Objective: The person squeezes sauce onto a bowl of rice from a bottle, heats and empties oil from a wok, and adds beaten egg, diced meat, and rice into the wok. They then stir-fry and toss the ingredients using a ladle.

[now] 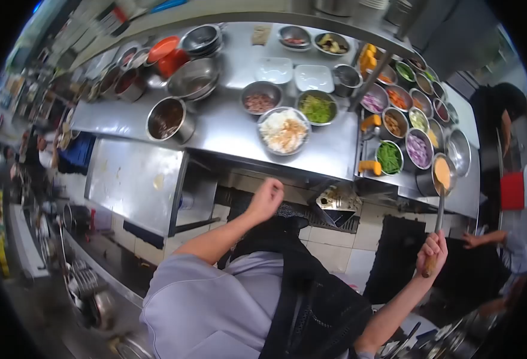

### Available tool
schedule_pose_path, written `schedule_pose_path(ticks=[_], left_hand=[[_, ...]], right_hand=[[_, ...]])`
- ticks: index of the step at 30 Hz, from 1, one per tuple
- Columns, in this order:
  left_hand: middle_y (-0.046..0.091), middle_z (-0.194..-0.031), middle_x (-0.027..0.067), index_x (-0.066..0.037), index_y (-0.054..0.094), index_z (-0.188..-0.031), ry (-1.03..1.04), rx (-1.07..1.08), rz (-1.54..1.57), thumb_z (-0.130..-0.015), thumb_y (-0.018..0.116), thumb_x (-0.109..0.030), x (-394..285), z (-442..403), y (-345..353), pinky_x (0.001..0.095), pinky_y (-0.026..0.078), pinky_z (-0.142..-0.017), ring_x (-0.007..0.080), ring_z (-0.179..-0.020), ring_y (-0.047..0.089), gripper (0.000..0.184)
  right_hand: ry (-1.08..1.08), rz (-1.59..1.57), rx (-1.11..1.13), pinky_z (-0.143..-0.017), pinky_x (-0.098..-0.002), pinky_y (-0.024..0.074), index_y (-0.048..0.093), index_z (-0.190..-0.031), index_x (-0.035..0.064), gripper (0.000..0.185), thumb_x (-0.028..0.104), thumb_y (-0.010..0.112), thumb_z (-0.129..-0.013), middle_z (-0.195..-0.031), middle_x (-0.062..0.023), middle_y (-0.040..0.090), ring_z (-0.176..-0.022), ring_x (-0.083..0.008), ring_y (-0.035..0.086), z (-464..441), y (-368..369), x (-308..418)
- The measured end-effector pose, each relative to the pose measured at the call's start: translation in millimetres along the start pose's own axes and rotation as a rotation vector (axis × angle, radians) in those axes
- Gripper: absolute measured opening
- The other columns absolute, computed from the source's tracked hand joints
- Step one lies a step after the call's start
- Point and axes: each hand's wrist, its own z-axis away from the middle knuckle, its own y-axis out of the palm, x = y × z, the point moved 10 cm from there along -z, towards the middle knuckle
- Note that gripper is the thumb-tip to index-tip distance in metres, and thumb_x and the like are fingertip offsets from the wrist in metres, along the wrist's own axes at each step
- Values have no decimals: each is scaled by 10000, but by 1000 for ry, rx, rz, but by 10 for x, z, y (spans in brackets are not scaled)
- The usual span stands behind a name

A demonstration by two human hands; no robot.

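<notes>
My right hand (432,254) is wrapped round the wooden handle of a long metal ladle (441,209). The ladle's bowl holds an orange-yellow liquid (442,172) and is at the mouth of a steel pot (426,184) on the right counter; I cannot tell whether it touches the pot. In front of my body, my left hand (266,198) is loosely closed, with nothing visible in it. Closest to it on the counter is a steel bowl of white rice with brown seasoning (284,130). Behind that stand bowls of chopped pink meat (262,98) and chopped greens (317,107).
Bowls of cut vegetables, including red onion (419,149) and green pieces (389,157), crowd the right counter. A pot of dark sauce (166,119) and white dishes (314,79) stand on the steel table (227,128). Another person's hand (473,240) shows at right.
</notes>
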Motion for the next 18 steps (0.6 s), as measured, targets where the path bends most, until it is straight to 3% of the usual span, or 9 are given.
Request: schedule_pose_path(ticks=[3,4,7,9,11,14,16,17,18], left_hand=[[608,-906,32,-94,550,-1103,-14,-497,27,-1031,642,-185,789,-148,-1144,255,510,-594,115,-750,599,148],[615,-937,70,-65,541,-1084,-236,-624,337,-1029,628,-177,684,-128,-1538,305,530,-622,135,-710,594,152],[606,-888,55,-57,551,-1086,-377,-985,481,-1028,606,-200,1320,-343,-2691,287,543,-621,134,-744,593,164],[624,-914,58,-54,580,-1066,-326,-824,475,-994,617,-180,1613,-721,-2957,301,560,-655,153,-799,625,150],[644,-941,66,-36,605,-1078,-351,-648,447,-991,637,-200,1182,-970,-2640,303,572,-678,172,-841,657,188],[630,-971,56,-2,614,-1114,-352,-374,535,-967,710,-221,1198,-1666,-2144,332,592,-726,200,-849,671,280],[621,-1128,142,22,615,-1194,-326,-258,572,-962,759,-291,1394,-2197,-1878,384,604,-836,248,-1009,646,415],[608,-1221,162,34,618,-1263,-441,-293,608,-963,755,-279,1406,-2401,-1673,412,592,-908,270,-1082,627,455],[615,-1265,177,40,557,-1376,-345,-56,698,-957,755,-239,1068,-2574,-1395,447,574,-965,284,-1119,626,542]], right_hand=[[8,27,0,-461,-250,404,439,-915,52,309,242,373,-1149,-746,-6,396,-547,-65,423,-62,11,24],[8,26,3,-461,-250,404,439,-915,52,309,242,373,-1149,-746,-6,396,-547,-65,423,-94,14,12],[100,-40,50,-487,-259,416,437,-930,49,289,229,378,-1148,-767,-10,406,-550,-78,427,-112,-52,-3],[15,-28,-4,-482,-256,397,441,-915,45,307,235,380,-1148,-742,-8,402,-554,-81,429,-115,50,-35],[-38,-6,-100,-465,-247,374,432,-882,66,316,229,379,-1148,-693,11,379,-529,-72,405,-121,118,-51],[62,-77,7,-450,-238,357,412,-856,98,319,216,367,-1148,-640,41,331,-483,-64,361,-116,179,-199],[6,-86,-3,-435,-238,332,403,-842,116,321,214,371,-1146,-624,52,328,-471,-56,347,-119,277,-204],[103,-153,81,-433,-232,327,466,-914,92,247,180,397,-1134,-667,43,375,-478,-45,349,-116,222,-244],[-27,-109,-21,-438,-225,332,533,-1059,92,132,146,427,-1117,-717,27,433,-488,-47,359,-108,224,-171]])
